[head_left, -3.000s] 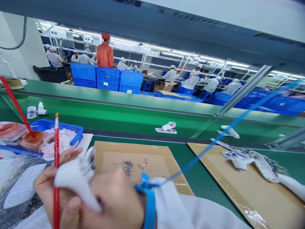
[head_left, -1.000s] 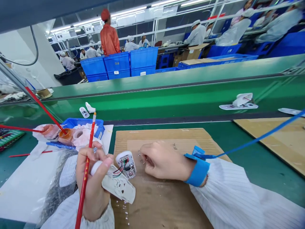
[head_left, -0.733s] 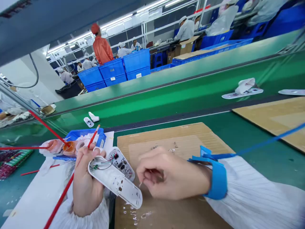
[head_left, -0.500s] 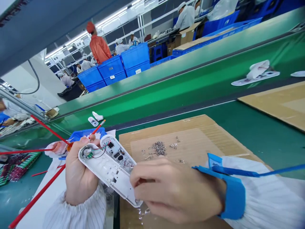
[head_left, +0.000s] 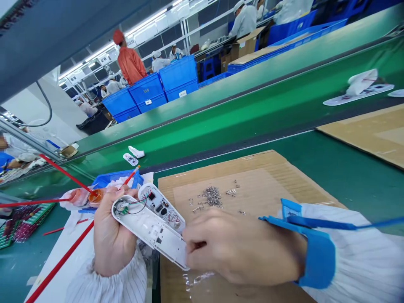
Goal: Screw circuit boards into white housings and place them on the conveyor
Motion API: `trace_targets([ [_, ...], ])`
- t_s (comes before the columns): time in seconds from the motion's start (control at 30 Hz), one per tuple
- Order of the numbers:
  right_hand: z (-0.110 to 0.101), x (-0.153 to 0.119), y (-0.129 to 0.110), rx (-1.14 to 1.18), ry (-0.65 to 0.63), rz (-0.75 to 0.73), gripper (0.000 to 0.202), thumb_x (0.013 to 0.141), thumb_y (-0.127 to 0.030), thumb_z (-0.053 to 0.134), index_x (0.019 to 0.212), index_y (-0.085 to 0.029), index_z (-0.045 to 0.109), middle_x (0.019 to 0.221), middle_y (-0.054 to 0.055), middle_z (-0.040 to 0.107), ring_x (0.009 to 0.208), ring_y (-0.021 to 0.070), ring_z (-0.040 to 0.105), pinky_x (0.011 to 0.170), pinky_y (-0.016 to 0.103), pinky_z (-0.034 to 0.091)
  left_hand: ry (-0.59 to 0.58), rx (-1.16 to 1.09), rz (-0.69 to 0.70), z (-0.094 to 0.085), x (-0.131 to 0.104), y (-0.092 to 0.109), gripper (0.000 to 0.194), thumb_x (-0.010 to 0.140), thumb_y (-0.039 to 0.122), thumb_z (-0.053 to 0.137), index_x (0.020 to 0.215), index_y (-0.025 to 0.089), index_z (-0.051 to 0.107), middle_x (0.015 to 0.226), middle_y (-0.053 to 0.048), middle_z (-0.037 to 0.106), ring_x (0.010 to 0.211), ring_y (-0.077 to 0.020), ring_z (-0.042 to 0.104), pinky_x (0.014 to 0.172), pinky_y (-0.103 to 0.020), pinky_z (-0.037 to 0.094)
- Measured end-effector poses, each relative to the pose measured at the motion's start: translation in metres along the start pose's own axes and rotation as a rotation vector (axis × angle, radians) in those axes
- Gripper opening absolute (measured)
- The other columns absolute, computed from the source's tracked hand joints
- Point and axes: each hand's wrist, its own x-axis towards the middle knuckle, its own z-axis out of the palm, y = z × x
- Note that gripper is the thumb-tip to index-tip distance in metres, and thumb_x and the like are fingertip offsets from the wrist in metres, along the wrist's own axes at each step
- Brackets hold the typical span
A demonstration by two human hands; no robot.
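Note:
My left hand (head_left: 112,233) is wrapped round a white plastic housing (head_left: 148,229), its hollow side up and tilted down to the right. Thin wires link its rounded end to a second white half carrying a circuit board (head_left: 162,206), lying alongside. A red stick (head_left: 59,263) passes behind my left fingers; whether they grip it is hidden. My right hand (head_left: 221,244), wearing a blue wrist strap (head_left: 318,256), is closed at the housing's lower end. Whatever its fingertips pinch is hidden. Just beyond lies a heap of small metal springs (head_left: 212,196) on a cardboard sheet (head_left: 271,168).
A blue tray (head_left: 104,179) and small bottles (head_left: 96,195) with red sticks stand at left, near stacked circuit boards (head_left: 34,219). Behind runs a green conveyor belt (head_left: 240,105) carrying white parts (head_left: 360,94). Blue crates (head_left: 145,90) and people are farther back.
Both hands and the housing have shifted slightly right in view. My right fingers still work at the housing's lower end. White parts on the belt have moved to the right.

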Motion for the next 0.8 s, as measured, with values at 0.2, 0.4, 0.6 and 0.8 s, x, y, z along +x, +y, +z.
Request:
trace_targets([
  [0.2, 0.006, 0.009, 0.018, 0.817, -0.053, 0.45, 0.03, 0.058, -0.012, 0.067, 0.083, -0.013, 0.052, 0.057, -0.007, 0.049, 0.046, 0.0037, 0.045, 0.04, 0.012, 0.035, -0.038, -0.084, 0.045, -0.002, -0.008, 0.003, 0.016, 0.067, 0.001, 0.042, 0.061, 0.015, 0.045, 0.063, 0.0, 0.046, 0.058, -0.0099, 0.05, 0.055, -0.021, 0.048],
  [0.4, -0.001, 0.006, 0.015, 1.276, -0.067, 0.373, 0.007, 0.066, -0.011, 0.053, 0.06, -0.01, 0.056, 0.045, -0.005, 0.052, 0.032, -0.0005, 0.04, 0.031, 0.007, 0.03, -0.089, -0.108, 0.315, -0.013, -0.001, 0.005, 0.014, 0.069, 0.004, 0.046, 0.066, 0.017, 0.05, 0.071, 0.002, 0.048, 0.065, -0.0085, 0.047, 0.066, -0.02, 0.045],
  [0.6, -0.044, 0.02, 0.054, 1.165, 0.477, 0.51, 0.01, 0.074, -0.013, 0.054, 0.068, -0.006, 0.059, 0.06, 0.003, 0.06, 0.042, 0.0001, 0.046, 0.038, 0.008, 0.036, -0.031, -0.131, 0.87, -0.049, 0.025, 0.001, 0.015, 0.059, 0.005, 0.052, 0.059, 0.019, 0.049, 0.074, 0.003, 0.05, 0.077, -0.0105, 0.045, 0.073, -0.024, 0.039],
  [0.8, -0.082, 0.062, 0.143, 0.891, 0.675, 0.74, 0.017, 0.087, -0.017, 0.04, 0.082, -0.008, 0.054, 0.074, 0.003, 0.058, 0.052, 0.002, 0.047, 0.048, 0.013, 0.043, 0.033, -0.102, 0.754, -0.053, 0.03, -0.014, 0.016, 0.055, 0.008, 0.061, 0.055, 0.018, 0.048, 0.069, 0.002, 0.048, 0.077, -0.0114, 0.044, 0.072, -0.024, 0.036],
])
